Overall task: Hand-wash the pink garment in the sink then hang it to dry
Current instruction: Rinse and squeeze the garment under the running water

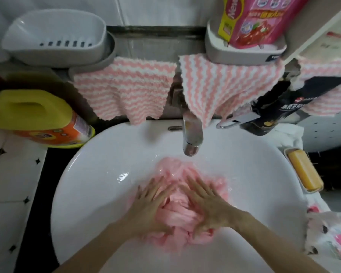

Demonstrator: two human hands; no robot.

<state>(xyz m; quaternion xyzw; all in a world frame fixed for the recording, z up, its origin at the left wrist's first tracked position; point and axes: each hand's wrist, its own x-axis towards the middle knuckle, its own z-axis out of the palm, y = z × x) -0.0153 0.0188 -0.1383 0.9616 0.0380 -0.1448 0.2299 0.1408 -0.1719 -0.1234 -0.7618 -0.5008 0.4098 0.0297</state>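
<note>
The pink garment [178, 208] lies wet and bunched in the bottom of the white sink [98, 174]. My left hand [150, 205] rests flat on its left side, fingers spread and pointing away from me. My right hand [207, 203] presses on its right side, fingers also spread. Both palms cover the cloth; a ridge of folds shows between them. The chrome faucet [191, 133] hangs over the far end of the garment. I cannot tell whether water runs from it.
A yellow detergent bottle [37, 119] lies left of the sink. A yellow soap bar [305, 170] sits in a dish at the right rim. Pink-and-white striped cloths [124, 89] hang behind the faucet. A dark bottle [274, 111] and wall trays stand above.
</note>
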